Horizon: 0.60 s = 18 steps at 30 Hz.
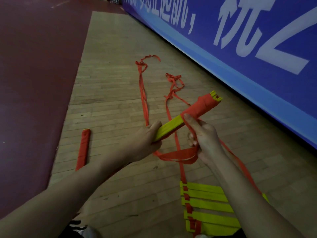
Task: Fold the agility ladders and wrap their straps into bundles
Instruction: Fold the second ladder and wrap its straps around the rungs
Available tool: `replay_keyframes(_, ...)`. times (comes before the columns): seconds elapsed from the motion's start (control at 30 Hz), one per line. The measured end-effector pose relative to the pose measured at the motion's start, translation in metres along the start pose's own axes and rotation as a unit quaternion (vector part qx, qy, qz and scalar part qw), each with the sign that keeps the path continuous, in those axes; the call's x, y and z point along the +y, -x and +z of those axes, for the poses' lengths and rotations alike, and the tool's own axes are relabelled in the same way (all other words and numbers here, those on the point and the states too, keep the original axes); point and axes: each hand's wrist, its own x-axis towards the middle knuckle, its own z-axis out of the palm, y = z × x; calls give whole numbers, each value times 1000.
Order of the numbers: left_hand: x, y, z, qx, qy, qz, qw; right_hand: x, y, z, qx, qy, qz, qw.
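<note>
My left hand (147,140) grips the near end of a stack of yellow ladder rungs (171,127) held above the floor. Red strap (200,105) is wound round the stack's far half. My right hand (202,134) holds the loose red strap beside the stack, with a loop (180,154) hanging below it. More red strap (143,90) trails away across the floor. Another ladder with yellow rungs (205,203) lies spread out at the lower right, partly under my right forearm. A fully wrapped red bundle (83,149) lies on the floor to the left.
A wooden floor (109,83) runs ahead. A dark red mat (34,83) borders it on the left. A blue banner with white characters (240,40) stands along the right.
</note>
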Motion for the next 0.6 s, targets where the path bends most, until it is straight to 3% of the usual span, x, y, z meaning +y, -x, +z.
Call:
replay_keyframes(0.17, 0, -6, -22, -103, 273, -89, 952, 4, 5, 1, -24, 46, -96, 994)
replay_keyframes(0.3, -4, -4, -39, -182, 430, -99, 879, 0, 8, 1, -22, 46, -109, 993)
replay_keyframes(0.6, 0, 2, -37, -329, 596, -52, 730, -6, 11, -3, -218, -138, -59, 964)
